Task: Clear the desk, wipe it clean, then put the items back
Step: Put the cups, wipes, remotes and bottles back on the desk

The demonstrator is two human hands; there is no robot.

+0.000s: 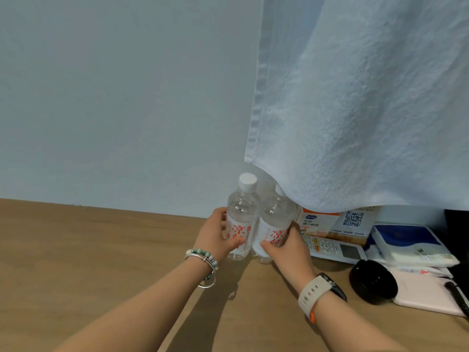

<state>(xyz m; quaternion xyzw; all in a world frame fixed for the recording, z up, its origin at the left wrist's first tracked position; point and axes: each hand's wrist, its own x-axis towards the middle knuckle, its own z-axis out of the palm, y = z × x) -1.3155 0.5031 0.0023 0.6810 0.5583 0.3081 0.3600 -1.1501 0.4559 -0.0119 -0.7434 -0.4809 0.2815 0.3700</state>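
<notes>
- Head view: a clear plastic water bottle with a white cap and red-lettered label [241,219] and a twin bottle [276,217] stand upright, touching each other, at the back edge of the brown wooden desk [76,250], near the wall.
- The left grip [215,235], fingers curled, clasps the first bottle at its label. The right grip [291,247] clasps the twin likewise.
- A hanging pale blue terry towel [355,110] covers the twin's cap.
- Both bottles look full, so probably moderately heavy. The thin, smooth walls may dent or slip under a squeeze.
- The labelled waist seems the best hold, lifting straight up, clear of the towel.
- Toward the desk's right edge lies a white remote control [330,247], just beside the right grip, and a black round object [373,278].
</notes>
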